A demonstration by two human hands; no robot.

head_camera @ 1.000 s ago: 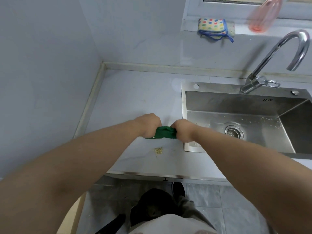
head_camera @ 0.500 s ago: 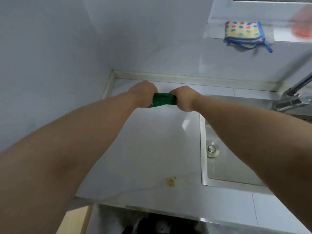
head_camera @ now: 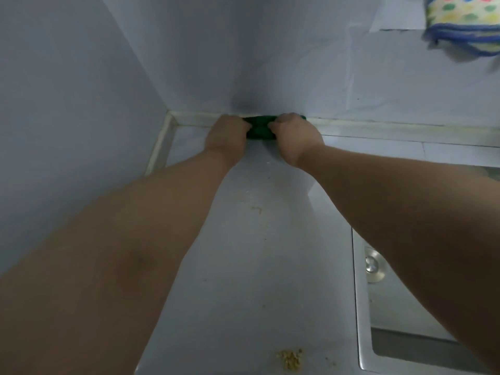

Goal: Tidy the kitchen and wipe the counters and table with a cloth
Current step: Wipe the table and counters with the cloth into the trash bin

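Spotted towel top right, steel sink right

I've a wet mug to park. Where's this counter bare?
Bare: the counter between the forearms, from the green cloth down to the crumbs; also the strip along the wall right of the right hand. Crowded: the back edge, where it and the left hand grip the cloth.

This is a home kitchen. A pale counter meets 2 plain walls, a steel sink is set into it, and a dotted dishcloth sits above.
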